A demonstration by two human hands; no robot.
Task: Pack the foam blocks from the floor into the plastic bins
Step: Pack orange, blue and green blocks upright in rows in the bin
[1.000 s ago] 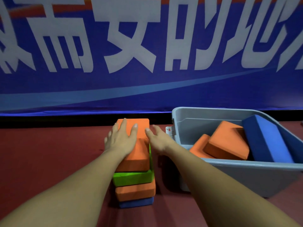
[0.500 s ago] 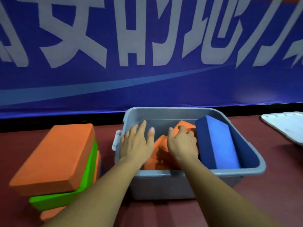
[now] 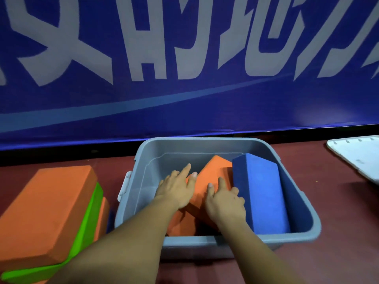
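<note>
Grey plastic bin (image 3: 205,140) stands on the red floor (image 3: 332,212) below a blue banner (image 3: 205,103). Inside: a tilted orange block (image 3: 214,171), a second orange block (image 3: 180,226) partly beneath it, and a blue block (image 3: 260,191) leaning at the right wall. Left grip (image 3: 177,190) is released, fingers straight, flat on the tilted orange block. Right grip (image 3: 225,203) rests on the same block, outer fingers curled at the seam with the blue block; whether they clasp cannot be told. Left of the bin, a stack (image 3: 47,212) of orange and green blocks sits on the floor.
</note>
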